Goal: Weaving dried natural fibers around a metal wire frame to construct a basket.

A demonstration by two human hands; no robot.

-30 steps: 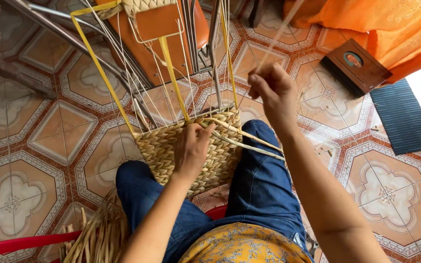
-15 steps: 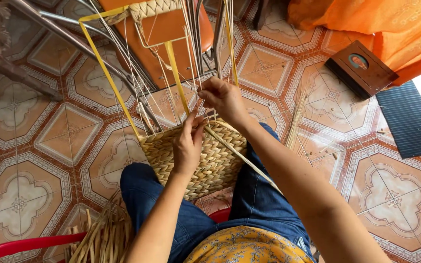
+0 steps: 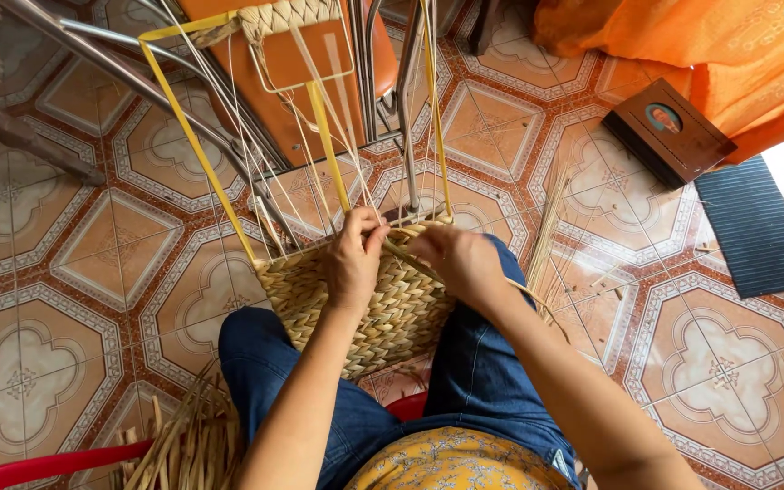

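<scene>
A half-woven straw basket [image 3: 383, 313] rests between my knees, its upright strands and yellow straps [image 3: 194, 141] rising to a frame above. My left hand [image 3: 356, 259] presses on the woven top edge, fingers pinched at a strand. My right hand [image 3: 460, 259] sits just beside it at the rim, closed on a pale straw strand [image 3: 524, 289] that trails off to the right over my thigh. Both hands meet at the basket's upper edge.
An orange metal-legged chair [image 3: 319, 82] stands right behind the basket. Loose straw lies on the tiled floor at right [image 3: 551, 222] and in a bundle at lower left [image 3: 183, 445]. A brown box [image 3: 669, 132], a dark mat [image 3: 755, 227] and orange cloth [image 3: 728, 45] lie at right.
My right hand, raised high and pulling a strand a second ago, has come down to the basket rim beside my left hand. The left hand stayed on the weave.
</scene>
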